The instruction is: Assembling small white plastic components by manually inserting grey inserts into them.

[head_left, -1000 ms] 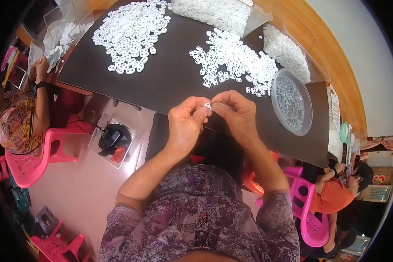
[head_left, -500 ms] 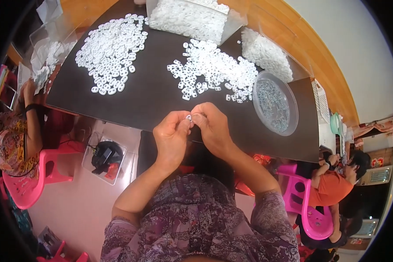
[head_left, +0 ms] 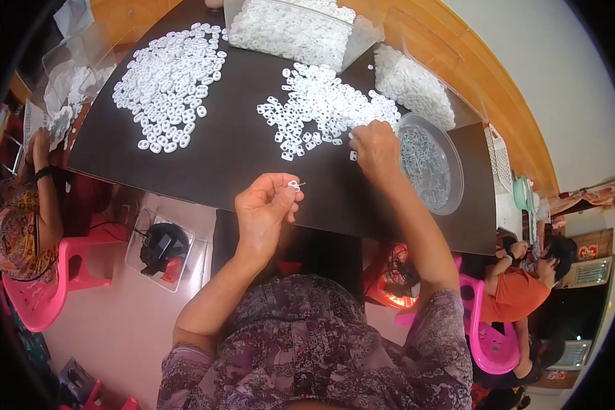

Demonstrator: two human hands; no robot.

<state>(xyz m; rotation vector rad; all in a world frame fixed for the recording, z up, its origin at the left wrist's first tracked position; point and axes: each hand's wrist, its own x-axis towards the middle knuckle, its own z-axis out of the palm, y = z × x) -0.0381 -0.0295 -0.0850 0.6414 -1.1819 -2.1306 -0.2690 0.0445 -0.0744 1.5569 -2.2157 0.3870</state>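
In front of my body, my left hand (head_left: 263, 208) is closed in a pinch between thumb and forefinger. It holds a small white plastic piece (head_left: 294, 184), with a thin metal screw (head_left: 303, 183) sticking out toward the right. My right hand (head_left: 378, 152) reaches forward to the right edge of a loose pile of small squarish white two-hole pieces (head_left: 324, 99). Its fingers are bent down and drawn together; whatever lies between the fingertips is hidden. Just right of that hand stands a round clear tub (head_left: 458, 181) of small silvery screws (head_left: 424, 160).
A heap of oval white two-hole pieces (head_left: 167, 85) lies on the dark table (head_left: 232, 147) at the left. Behind are clear bins (head_left: 369, 31) of white parts. Two people sit nearby, on a pink chair (head_left: 55, 290) at left and a magenta chair (head_left: 488, 342) at right.
My right hand has left my left hand and moved forward and right to the pile of squarish pieces. The left hand stays in place, its white piece and screw now in plain sight.
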